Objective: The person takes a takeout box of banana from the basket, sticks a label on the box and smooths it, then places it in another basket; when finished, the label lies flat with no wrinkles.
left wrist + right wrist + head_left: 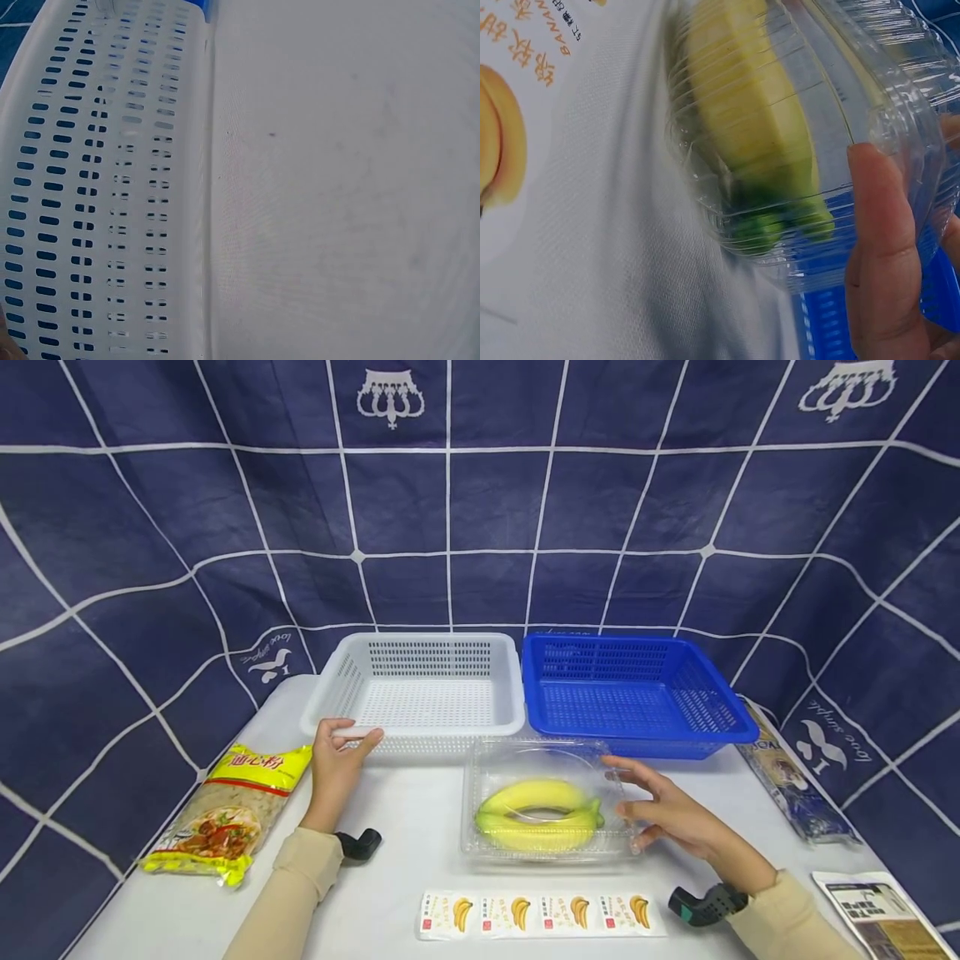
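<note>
My left hand point(337, 768) grips the front left rim of a white plastic basket point(450, 743), thumb and fingers spread along it. In the left wrist view the basket's slotted wall point(90, 187) fills the left side, and only a sliver of the hand shows. At the middle of the table, a clear plastic clamshell box point(543, 752) contains yellow bananas point(540, 839) with greenish ends. My right hand point(675, 818) holds this box by its right side. In the right wrist view a finger point(885, 240) lies against the ribbed clear wall, with other fingers partly hidden behind it.
A blue basket point(637, 747) stands right of the white one. A strip of banana labels point(543, 935) lies in front. At the left is a yellow food bag point(225, 818); along the right edge lie a dark packet point(795, 785) and a brown-and-white packet point(885, 910).
</note>
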A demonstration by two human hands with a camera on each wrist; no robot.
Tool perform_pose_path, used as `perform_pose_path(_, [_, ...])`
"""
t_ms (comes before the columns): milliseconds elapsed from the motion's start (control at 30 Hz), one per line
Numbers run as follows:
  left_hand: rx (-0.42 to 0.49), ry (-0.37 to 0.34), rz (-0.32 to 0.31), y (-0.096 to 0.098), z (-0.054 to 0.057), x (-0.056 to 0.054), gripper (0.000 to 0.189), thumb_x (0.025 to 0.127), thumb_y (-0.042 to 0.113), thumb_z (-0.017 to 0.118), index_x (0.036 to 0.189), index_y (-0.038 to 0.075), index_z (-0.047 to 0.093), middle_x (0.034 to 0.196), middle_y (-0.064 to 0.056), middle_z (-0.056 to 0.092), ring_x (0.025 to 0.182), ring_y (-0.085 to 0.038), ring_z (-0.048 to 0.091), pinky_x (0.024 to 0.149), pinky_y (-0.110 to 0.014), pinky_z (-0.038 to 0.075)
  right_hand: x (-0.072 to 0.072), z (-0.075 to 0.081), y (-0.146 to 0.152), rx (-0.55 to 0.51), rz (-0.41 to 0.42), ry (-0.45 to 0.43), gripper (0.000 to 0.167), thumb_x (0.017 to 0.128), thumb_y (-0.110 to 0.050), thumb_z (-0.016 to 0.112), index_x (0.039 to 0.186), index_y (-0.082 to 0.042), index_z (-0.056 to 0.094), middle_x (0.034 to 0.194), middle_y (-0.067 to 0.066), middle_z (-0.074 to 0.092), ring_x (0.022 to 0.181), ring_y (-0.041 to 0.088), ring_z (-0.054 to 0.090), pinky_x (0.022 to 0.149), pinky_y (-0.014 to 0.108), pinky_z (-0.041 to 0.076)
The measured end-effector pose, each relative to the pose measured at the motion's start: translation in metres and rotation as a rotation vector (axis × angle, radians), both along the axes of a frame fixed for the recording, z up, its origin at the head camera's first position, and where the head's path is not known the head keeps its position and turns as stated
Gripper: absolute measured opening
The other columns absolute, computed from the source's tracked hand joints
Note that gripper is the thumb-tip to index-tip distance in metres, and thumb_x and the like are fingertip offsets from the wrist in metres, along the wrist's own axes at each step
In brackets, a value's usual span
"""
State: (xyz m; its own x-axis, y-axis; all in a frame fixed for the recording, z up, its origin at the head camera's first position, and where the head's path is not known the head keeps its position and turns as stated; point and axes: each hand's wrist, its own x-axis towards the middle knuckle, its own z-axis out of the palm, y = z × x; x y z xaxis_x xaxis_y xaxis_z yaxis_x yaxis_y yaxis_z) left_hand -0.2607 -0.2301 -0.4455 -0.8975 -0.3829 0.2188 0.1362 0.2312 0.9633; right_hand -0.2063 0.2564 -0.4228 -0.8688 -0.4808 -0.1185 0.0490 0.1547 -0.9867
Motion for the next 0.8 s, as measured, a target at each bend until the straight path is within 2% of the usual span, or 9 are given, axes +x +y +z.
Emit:
perform_pose_path(267, [0.0,-0.05,-0.021,0.0,0.005,0.002,0.058,0.097,0.013,0.083,0.139,-0.001,0.046,0.097,-0.009,0.068,0.067,-0.011,0.06,0.059,-0.019,0.048,0.0,0.0,-0.001,0.017,-0.019,0.005,0.079,0.104,-0.005,0.065,0.169,-0.003,0.021,0.166,0.041,0.01,0.088,0.028,0.066,0.06,0.035,0.063])
perform_pose_path(400, [-0.021,-0.102,-0.058,-0.001,0.011,0.006,0.063,0.101,0.017,0.08,0.149,0.002,0.041,0.101,-0.013,0.069,0.063,-0.013,0.059,0.059,-0.019,0.049,0.0,0.001,-0.003,0.043,-0.025,0.03,0.078,0.104,-0.006,0.065,0.169,-0.003,0.022,0.165,0.042,0.013,0.093,0.027,0.064,0.065,0.035,0.063])
perform_pose_path(500, [-0.044,-0.151,-0.109,-0.002,0.015,0.011,0.068,0.102,0.017,0.078,0.156,0.006,0.037,0.105,-0.014,0.073,0.061,-0.015,0.061,0.061,-0.02,0.051,0.001,0.002,-0.002,0.067,-0.013,0.059,0.077,0.106,-0.009,0.064,0.17,-0.004,0.021,0.165,0.044,0.014,0.1,0.027,0.063,0.071,0.037,0.063])
perform_pose_path(667, [-0.139,-0.202,-0.219,-0.006,0.02,0.025,0.076,0.103,0.013,0.074,0.164,0.009,0.029,0.118,-0.022,0.076,0.076,-0.022,0.07,0.069,-0.022,0.054,0.005,0.005,0.0,0.113,-0.02,0.103,0.076,0.109,-0.015,0.063,0.171,-0.005,0.019,0.166,0.044,0.015,0.114,0.031,0.064,0.083,0.042,0.062])
perform_pose_path(800, [-0.28,-0.183,-0.287,-0.009,0.025,0.042,0.074,0.103,0.012,0.074,0.164,0.007,0.033,0.127,-0.025,0.074,0.092,-0.027,0.071,0.075,-0.026,0.055,0.014,0.011,0.001,0.176,-0.079,0.192,0.073,0.109,-0.015,0.064,0.168,0.001,0.025,0.164,0.044,0.023,0.118,0.025,0.066,0.089,0.038,0.061])
